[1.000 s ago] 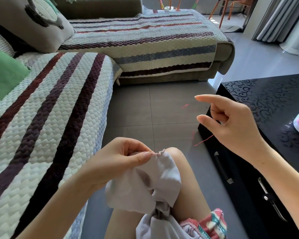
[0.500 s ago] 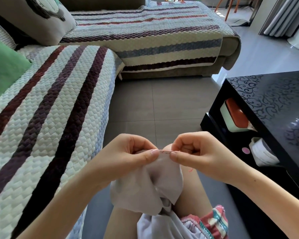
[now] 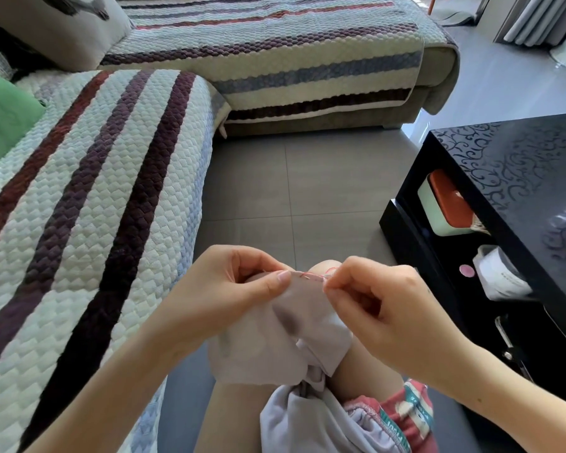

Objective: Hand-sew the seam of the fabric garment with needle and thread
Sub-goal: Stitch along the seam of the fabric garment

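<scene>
Two grips: left hand (image 3: 229, 289) pinches garment (image 3: 275, 348) seam | right hand (image 3: 383, 305) pinches red thread (image 3: 311, 274) | needle indiscernible between fingertips

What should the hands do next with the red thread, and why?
Probably the right hand should poke in one more small stitch. Its fingertips pinch at the top edge of the pale fabric, right where the red thread shows, and the left hand pinches that edge flat beside it. The needle itself is too small to see.
</scene>
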### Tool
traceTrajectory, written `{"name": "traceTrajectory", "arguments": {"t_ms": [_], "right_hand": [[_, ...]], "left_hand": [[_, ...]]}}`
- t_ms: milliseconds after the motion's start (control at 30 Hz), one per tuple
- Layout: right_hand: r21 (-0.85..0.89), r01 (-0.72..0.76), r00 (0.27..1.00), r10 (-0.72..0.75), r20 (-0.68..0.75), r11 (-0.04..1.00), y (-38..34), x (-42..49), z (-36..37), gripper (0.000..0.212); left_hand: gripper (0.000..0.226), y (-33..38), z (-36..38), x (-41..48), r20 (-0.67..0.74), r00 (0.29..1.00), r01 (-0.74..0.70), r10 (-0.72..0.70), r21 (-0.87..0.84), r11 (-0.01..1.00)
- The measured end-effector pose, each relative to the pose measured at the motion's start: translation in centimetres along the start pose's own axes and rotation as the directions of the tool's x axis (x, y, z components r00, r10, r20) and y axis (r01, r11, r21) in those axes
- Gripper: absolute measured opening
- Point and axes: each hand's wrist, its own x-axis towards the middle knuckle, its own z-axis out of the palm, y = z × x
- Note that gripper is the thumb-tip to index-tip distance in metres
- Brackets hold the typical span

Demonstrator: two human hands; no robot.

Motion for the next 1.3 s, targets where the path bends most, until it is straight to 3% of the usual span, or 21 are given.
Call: {"name": "traceTrajectory", "arguments": {"t_ms": [500,1033,1300], "right_hand": [[-0.039,0.0,1.0,-0.001,-0.015,0.999,0.0,0.4,0.2,0.011],[-0.126,0.032,0.999,-0.027,0.036,0.991,-0.1,1.0,0.7,0.024],[0.076,-0.046,0.999,0.045,0.024,0.996,0.1,0.7,0.1,0.012]], "left_hand": [[0.014,-0.4,0.1,0.2,0.019,0.998,-0.054,0.053,0.017,0.998],[0.014,-0.3,0.5,0.4,0.05,0.989,-0.148,0.141,0.213,0.966],[0.014,-0.4,0.5,0.3,0.012,0.999,-0.044,0.043,0.09,0.995]]}}
